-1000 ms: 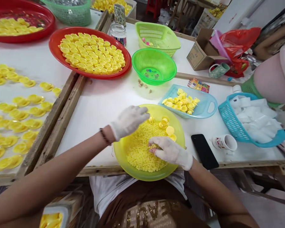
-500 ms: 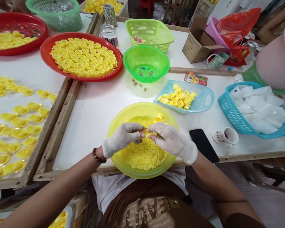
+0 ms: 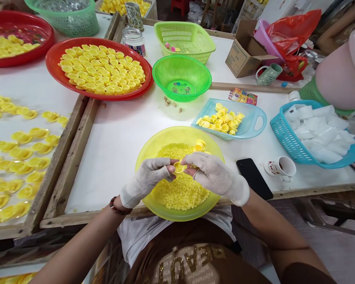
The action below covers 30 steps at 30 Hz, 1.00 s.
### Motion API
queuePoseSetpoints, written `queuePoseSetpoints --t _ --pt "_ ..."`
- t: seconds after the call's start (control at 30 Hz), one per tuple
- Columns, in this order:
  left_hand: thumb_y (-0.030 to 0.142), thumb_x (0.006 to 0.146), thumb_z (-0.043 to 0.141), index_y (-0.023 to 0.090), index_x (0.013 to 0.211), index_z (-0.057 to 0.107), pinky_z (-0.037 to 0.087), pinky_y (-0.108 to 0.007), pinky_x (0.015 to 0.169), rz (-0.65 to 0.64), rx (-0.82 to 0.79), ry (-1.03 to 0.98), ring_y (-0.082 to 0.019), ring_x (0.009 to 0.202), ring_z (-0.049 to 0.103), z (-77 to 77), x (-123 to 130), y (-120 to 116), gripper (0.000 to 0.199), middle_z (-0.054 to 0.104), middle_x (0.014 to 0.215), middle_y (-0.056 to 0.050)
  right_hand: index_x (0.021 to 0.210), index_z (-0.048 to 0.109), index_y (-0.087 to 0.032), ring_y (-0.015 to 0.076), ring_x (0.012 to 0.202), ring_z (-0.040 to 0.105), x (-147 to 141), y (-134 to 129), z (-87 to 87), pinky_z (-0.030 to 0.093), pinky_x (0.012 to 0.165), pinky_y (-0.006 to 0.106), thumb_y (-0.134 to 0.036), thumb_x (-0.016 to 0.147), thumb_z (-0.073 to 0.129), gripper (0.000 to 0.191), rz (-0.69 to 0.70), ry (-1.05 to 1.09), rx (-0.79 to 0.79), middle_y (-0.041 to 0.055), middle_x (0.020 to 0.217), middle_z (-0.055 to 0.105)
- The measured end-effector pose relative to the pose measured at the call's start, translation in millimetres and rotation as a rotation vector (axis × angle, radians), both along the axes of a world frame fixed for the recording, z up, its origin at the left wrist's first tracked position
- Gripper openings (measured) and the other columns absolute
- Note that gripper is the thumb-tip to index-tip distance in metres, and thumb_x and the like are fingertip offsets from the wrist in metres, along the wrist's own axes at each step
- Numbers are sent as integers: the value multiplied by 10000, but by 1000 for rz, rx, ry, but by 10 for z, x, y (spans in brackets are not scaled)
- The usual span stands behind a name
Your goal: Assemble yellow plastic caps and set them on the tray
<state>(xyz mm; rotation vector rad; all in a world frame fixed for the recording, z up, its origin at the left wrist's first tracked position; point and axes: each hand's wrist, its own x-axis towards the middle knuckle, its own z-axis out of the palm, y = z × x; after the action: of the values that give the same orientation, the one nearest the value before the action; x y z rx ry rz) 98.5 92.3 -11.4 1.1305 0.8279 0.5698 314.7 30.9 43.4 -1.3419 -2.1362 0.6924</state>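
A yellow bowl (image 3: 180,215) holds many small yellow pieces (image 3: 182,193), with a few yellow cups (image 3: 199,145) at its far right side. Above it, my left hand (image 3: 150,175) and my right hand (image 3: 214,173) wear white gloves with bare fingertips. Between them is a small round yellow cap (image 3: 180,167), pinched by both hands, one on each side. Past the bowl, a light blue tray (image 3: 257,114) contains more yellow cups (image 3: 223,118).
A green bowl (image 3: 182,77) and a green basket (image 3: 202,43) stand farther back. Red trays (image 3: 55,65) of yellow caps are at the left. A phone (image 3: 254,179), a cup (image 3: 279,166) and a blue basket (image 3: 286,138) lie to the right.
My left hand has moved slightly left and down, and the gap between my hands is wider. The yellow cap between them shows more fully now.
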Motion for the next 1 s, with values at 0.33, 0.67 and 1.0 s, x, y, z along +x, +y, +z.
queuePoseSetpoints --t 0.33,0.67,1.0 --pt "442 785 799 125 898 750 553 -197 620 3 9 -13 -107 609 632 -11 5 -2 340 703 741 -41 1082 597 -195 184 930 627 7 -6 -69 493 843 329 -130 970 497 164 -30 -116 8 54 1004 681" --pt "417 806 795 166 1053 673 605 -221 660 197 -147 -122 -122 685 686 26 28 -11 373 673 878 -8 1060 627 -149 211 925 612 -96 -35 -199 468 837 348 -238 986 534 149 -34 -442 -243 89 1021 669" --pt "473 868 710 141 1006 696 596 -248 707 161 11 28 -137 725 681 -42 56 -20 360 682 916 -37 906 579 -189 154 835 568 -93 31 -141 468 796 303 -72 930 468 163 88 -167 -138 31 891 623"
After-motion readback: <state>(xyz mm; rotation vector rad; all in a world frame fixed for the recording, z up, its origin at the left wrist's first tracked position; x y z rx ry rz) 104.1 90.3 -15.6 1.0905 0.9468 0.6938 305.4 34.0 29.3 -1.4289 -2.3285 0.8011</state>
